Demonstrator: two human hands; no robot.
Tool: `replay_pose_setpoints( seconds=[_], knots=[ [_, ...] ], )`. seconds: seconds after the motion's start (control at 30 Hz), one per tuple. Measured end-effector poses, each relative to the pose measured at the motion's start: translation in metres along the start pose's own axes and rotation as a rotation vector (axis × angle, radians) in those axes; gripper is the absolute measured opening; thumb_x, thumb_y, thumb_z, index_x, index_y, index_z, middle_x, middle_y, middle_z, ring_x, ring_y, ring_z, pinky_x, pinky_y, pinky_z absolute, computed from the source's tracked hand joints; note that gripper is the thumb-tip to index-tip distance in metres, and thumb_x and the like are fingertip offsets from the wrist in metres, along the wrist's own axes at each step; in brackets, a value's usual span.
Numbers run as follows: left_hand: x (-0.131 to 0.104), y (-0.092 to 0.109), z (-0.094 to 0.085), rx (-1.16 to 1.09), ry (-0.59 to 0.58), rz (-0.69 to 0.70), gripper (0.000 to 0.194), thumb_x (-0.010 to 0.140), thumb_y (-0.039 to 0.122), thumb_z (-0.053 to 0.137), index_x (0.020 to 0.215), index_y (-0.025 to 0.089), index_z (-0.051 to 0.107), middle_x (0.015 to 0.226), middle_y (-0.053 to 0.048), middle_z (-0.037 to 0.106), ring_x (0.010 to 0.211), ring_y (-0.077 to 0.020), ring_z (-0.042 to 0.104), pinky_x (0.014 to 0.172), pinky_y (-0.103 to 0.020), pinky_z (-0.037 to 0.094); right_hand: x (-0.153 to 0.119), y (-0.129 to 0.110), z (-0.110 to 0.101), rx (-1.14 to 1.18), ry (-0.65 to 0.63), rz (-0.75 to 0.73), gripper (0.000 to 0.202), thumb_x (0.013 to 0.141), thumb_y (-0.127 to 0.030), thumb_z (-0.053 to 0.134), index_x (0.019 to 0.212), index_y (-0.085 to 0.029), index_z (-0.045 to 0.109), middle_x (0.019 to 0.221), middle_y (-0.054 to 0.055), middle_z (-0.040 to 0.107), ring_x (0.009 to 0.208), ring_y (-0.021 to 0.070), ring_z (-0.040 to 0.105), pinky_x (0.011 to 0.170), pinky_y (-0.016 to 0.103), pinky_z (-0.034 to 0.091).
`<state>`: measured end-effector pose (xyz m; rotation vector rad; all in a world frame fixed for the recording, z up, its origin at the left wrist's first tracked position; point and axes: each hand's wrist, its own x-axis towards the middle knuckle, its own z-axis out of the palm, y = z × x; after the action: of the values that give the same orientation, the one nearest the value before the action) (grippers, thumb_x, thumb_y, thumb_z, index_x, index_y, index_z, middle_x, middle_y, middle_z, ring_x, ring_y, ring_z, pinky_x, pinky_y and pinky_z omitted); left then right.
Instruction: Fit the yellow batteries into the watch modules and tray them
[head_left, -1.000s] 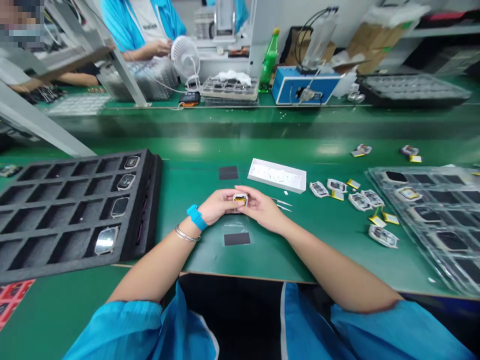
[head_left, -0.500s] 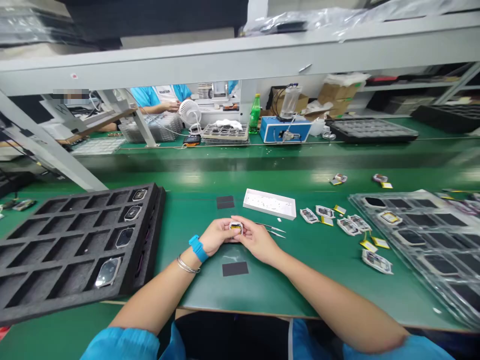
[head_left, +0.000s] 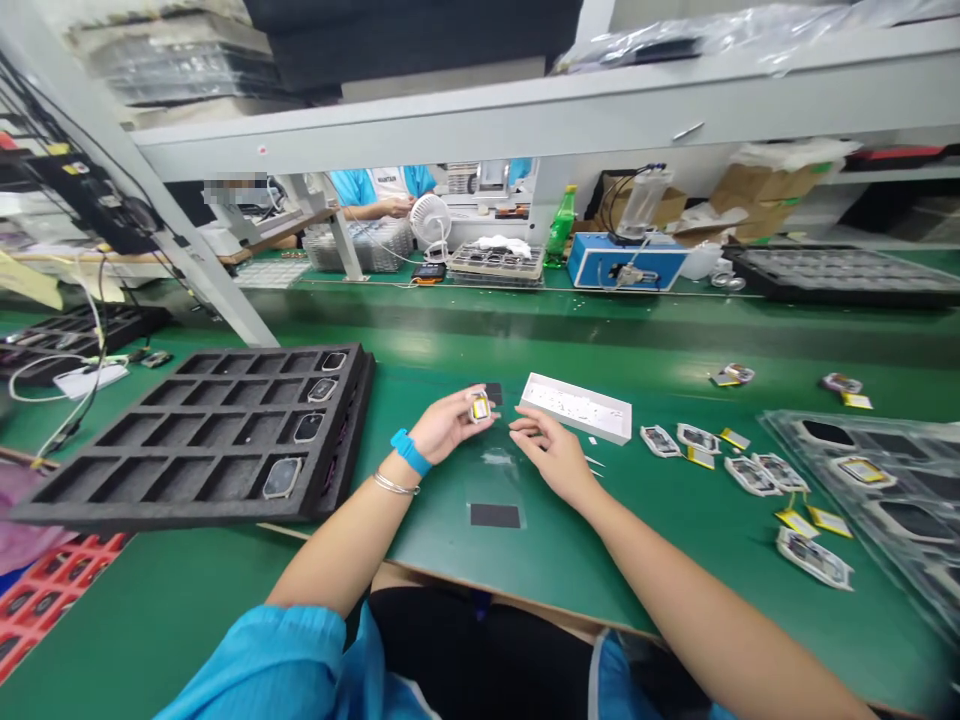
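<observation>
My left hand (head_left: 444, 425) grips a small smartwatch case (head_left: 479, 407) by its edge, with a yellow-edged battery showing in its open back. To the right, apart from the case, my right hand (head_left: 553, 455) has its fingers loosely spread and nothing visible in them. Tips of metal tweezers (head_left: 595, 461) poke out beside the right hand, the rest hidden behind it. A white box (head_left: 616, 427) with small bits inside lies just beyond that hand. Below both hands, a dark rectangular pad (head_left: 495, 515) rests on a clear sheet.
A black foam tray (head_left: 161, 480) with several watches in its right column stands at left. Several opened watch cases (head_left: 752, 474) with loose batteries lie at right, beside a clear plastic tray (head_left: 885, 530). Beyond the bench are a fan (head_left: 430, 218), a blue machine (head_left: 626, 262) and a co-worker's arm (head_left: 375, 209).
My right hand has let go of the watch case and moved right. My left hand has lifted the case and turned it. The view has swung to the left.
</observation>
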<state>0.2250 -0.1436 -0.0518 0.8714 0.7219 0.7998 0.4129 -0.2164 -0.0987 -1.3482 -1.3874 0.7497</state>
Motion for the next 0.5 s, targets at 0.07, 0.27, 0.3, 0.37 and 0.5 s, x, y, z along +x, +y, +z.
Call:
replay_pose_setpoints(
  seconds=[0.07, 0.27, 0.3, 0.37, 0.5],
  knots=[
    [-0.009, 0.012, -0.005, 0.056, 0.023, 0.128, 0.043, 0.081, 0.025, 0.078, 0.121, 0.016, 0.069, 0.103, -0.008, 0.074, 0.096, -0.0199, 0.073, 0.097, -0.037, 0.057, 0.001, 0.002, -0.001, -0.015, 0.021, -0.002, 0.048, 0.080, -0.049, 0.066, 0.117, -0.019, 0.065, 0.096, 0.010, 0.075, 0.082, 0.0202, 0.071, 0.079, 0.038, 0.062],
    [-0.088, 0.028, -0.041, 0.840, 0.459, 0.895, 0.051, 0.075, 0.036, 0.083, 0.122, 0.023, 0.070, 0.111, -0.007, 0.066, 0.102, -0.0205, 0.065, 0.087, -0.034, 0.058, -0.004, 0.012, -0.001, -0.055, 0.012, 0.043, 0.050, 0.078, -0.056, 0.068, 0.112, -0.021, 0.069, 0.094, 0.008, 0.075, 0.082, 0.0203, 0.071, 0.081, 0.039, 0.060],
    [-0.105, 0.029, -0.050, 0.982, 0.602, 0.978, 0.049, 0.077, 0.036, 0.083, 0.121, 0.022, 0.069, 0.110, -0.007, 0.066, 0.103, -0.0207, 0.064, 0.090, -0.035, 0.057, -0.004, 0.014, -0.001, -0.066, 0.016, 0.059, 0.050, 0.077, -0.057, 0.068, 0.112, -0.021, 0.070, 0.094, 0.008, 0.075, 0.082, 0.0206, 0.071, 0.082, 0.039, 0.060],
    [-0.137, 0.033, -0.074, 1.194, 0.894, 1.036, 0.045, 0.077, 0.032, 0.082, 0.117, 0.020, 0.067, 0.107, -0.007, 0.066, 0.102, -0.0214, 0.063, 0.093, -0.036, 0.054, -0.003, 0.017, 0.000, -0.092, 0.019, 0.090, 0.050, 0.076, -0.058, 0.069, 0.110, -0.022, 0.071, 0.094, 0.008, 0.075, 0.081, 0.0211, 0.072, 0.082, 0.040, 0.061],
    [-0.180, 0.042, -0.130, 1.342, 1.325, 0.820, 0.040, 0.069, 0.020, 0.083, 0.105, 0.019, 0.066, 0.096, -0.004, 0.063, 0.097, -0.0229, 0.061, 0.092, -0.038, 0.050, -0.004, 0.013, 0.002, -0.135, -0.006, 0.138, 0.052, 0.073, -0.062, 0.068, 0.108, -0.023, 0.072, 0.096, 0.009, 0.075, 0.085, 0.0250, 0.074, 0.088, 0.046, 0.060]
  ],
)
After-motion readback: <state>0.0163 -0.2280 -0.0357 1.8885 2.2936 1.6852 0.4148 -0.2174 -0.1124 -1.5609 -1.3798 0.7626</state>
